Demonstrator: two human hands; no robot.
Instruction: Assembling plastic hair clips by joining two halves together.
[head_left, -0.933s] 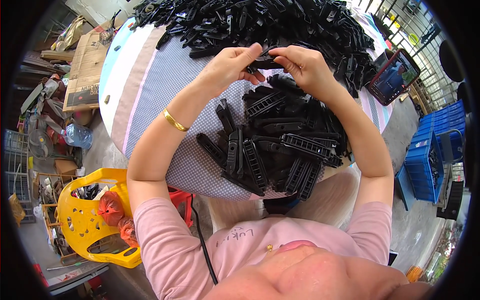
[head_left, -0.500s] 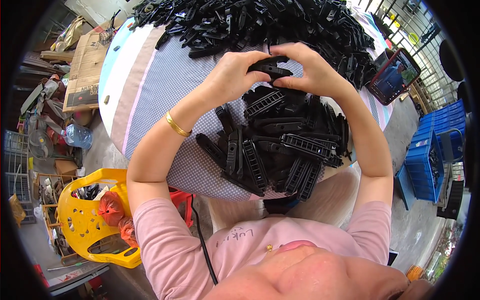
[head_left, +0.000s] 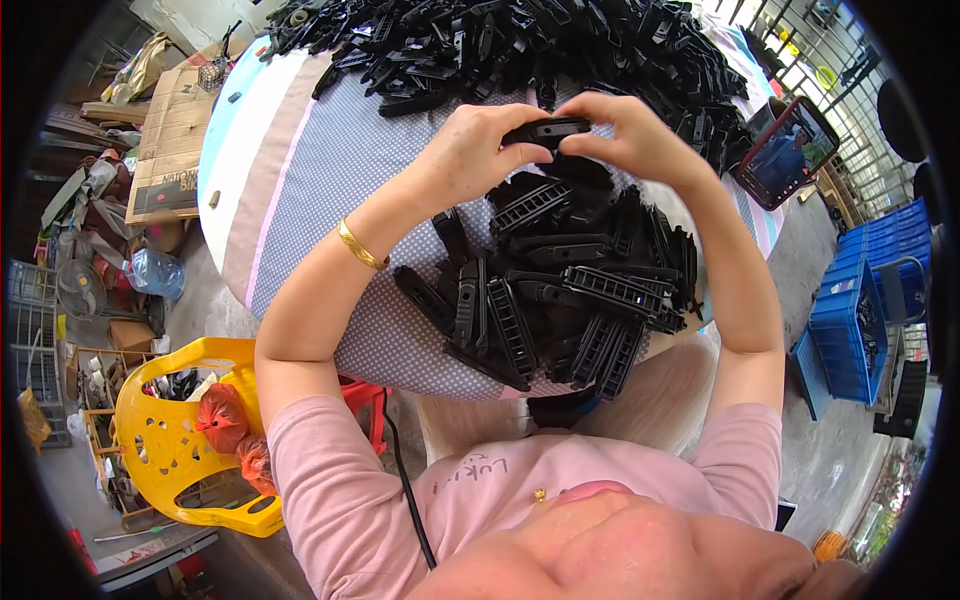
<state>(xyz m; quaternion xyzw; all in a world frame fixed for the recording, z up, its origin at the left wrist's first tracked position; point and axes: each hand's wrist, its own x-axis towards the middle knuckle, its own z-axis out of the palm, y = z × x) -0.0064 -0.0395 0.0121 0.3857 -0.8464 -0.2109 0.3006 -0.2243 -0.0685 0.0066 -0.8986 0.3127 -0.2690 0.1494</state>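
Observation:
Over the round table, a long black plastic part (head_left: pixel 548 130) is held up between both hands. My left hand (head_left: pixel 487 140) grips its left end, thumb below and fingers above. At the other end, my right hand (head_left: pixel 622 135) pinches it with thumb and fingertips. Just below lies a pile of similar black parts, some with ladder-like ribs, such as one ribbed part (head_left: pixel 612 288). Beyond my hands a much larger heap of black parts (head_left: pixel 500 50) covers the far side of the table. Fingers hide both ends of the held part.
A patterned cloth covers the table (head_left: pixel 330 190). On its right edge a phone (head_left: pixel 790 152) leans upright. To the left stands a yellow plastic chair (head_left: pixel 180 440) with red bags (head_left: pixel 222 418). Blue crates (head_left: pixel 850 320) are on the floor at right. A black cable (head_left: pixel 400 480) hangs near my body.
The held black part has turned and now lies more level between my hands. My right hand has shifted slightly right, its fingers regripping the end.

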